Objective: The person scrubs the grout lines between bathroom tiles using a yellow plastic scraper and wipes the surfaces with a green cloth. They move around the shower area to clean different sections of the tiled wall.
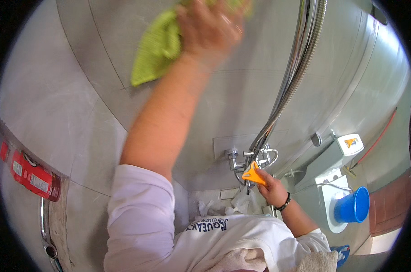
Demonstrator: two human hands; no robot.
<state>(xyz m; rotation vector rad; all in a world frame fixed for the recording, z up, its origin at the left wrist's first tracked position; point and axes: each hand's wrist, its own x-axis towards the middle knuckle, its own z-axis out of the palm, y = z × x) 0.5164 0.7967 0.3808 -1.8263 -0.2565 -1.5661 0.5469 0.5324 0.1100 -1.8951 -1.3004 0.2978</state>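
My left hand [208,32] is raised high against the grey tiled wall [222,98], pressing a lime-green cloth [154,51]. Hand and cloth are blurred, and part of the cloth is cut off by the top of the view. Lower and to the right, my right hand [275,193] grips an orange handheld scraper [253,174]. Behind the scraper is a chrome shower mixer [237,161], partly hidden by it. From there a chrome riser pipe [293,57] and a flexible metal shower hose [305,68] run up the wall.
To the right stands a white toilet [314,193] with a blue bucket [351,205] on its lid. An orange object [351,142] rests on the cistern. A red bottle [35,176] stands on a ledge at left, above a chrome fitting [49,250]. Crumpled clear plastic [242,202] lies below.
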